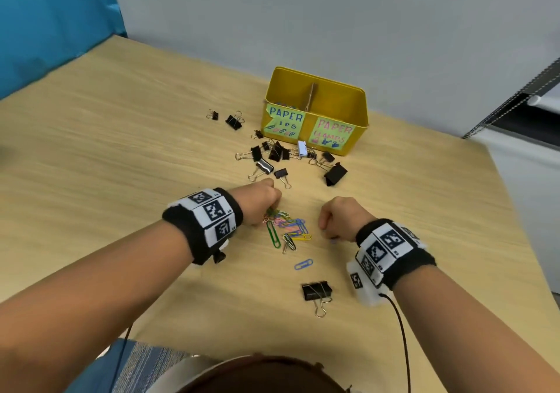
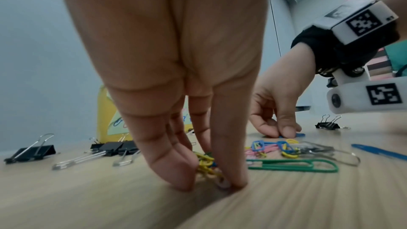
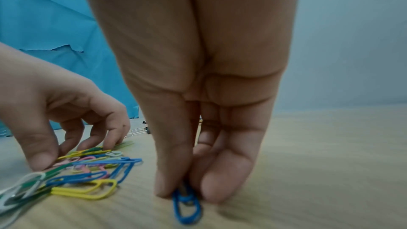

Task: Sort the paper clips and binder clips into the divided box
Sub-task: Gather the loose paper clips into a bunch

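Observation:
A pile of coloured paper clips lies on the wooden table between my hands. My left hand bends down onto the pile's left end, its thumb and fingers pinching a bunch of yellow paper clips. My right hand is just right of the pile, thumb and fingers pinching a blue paper clip against the table. Several black binder clips lie scattered in front of the yellow divided box, which carries two labels, "PAPER CLIPS" on the left and "PAPER CLAMPS" on the right.
One black binder clip and a lone blue paper clip lie near me. A larger binder clip sits right of the scatter. A cardboard divider splits the box. A grey wall and blue curtain stand behind the table.

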Available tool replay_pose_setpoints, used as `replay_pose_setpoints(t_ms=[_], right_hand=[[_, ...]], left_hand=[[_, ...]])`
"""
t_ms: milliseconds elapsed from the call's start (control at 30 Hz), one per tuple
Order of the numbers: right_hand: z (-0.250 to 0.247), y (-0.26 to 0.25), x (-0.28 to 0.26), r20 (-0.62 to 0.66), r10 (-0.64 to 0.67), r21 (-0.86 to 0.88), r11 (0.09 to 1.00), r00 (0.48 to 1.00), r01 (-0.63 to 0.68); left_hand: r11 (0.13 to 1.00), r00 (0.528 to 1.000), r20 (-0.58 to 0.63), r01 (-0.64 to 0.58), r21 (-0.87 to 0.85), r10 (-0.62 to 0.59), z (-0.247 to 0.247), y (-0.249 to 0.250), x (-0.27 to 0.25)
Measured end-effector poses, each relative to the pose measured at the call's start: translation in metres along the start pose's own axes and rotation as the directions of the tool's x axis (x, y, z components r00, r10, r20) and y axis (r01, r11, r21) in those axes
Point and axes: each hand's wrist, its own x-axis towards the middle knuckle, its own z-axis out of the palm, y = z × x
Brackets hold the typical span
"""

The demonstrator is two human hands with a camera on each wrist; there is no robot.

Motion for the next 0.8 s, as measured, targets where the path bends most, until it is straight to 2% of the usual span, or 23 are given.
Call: replay_pose_setpoints(t_ms=[233, 367, 533, 700, 800], right_hand=[[0.010, -0.010, -0.002, -0.046, -0.016, 0.119, 0.993, 0.999, 0.021], [0.010, -0.021, 0.003, -0.054, -0.074, 0.124, 0.989, 0.996, 0.080], [0.007, -0.033, 0.003, -0.104, -0.202, 0.193, 0.956, 0.974, 0.219], [0.012, -0.035, 0.007, -0.115, -0.183, 0.023, 0.982, 0.976, 0.186], [0.020, -0.037, 0.008, -0.079, -0.174, -0.008, 0.985, 0.982, 0.174]], left_hand=[[0.994, 0.995, -0.010, 0.104, -0.030, -0.104, 0.001, -0.015, -0.008], [0.993, 0.994, -0.014, 0.109, -0.051, -0.109, 0.004, -0.020, -0.014], [0.985, 0.986, -0.026, 0.163, -0.061, -0.165, 0.009, -0.019, -0.012], [0.989, 0.980, -0.168, 0.082, -0.122, -0.102, 0.007, -0.007, -0.011], [0.993, 0.986, -0.151, 0.058, -0.101, -0.073, 0.010, -0.004, -0.009]])
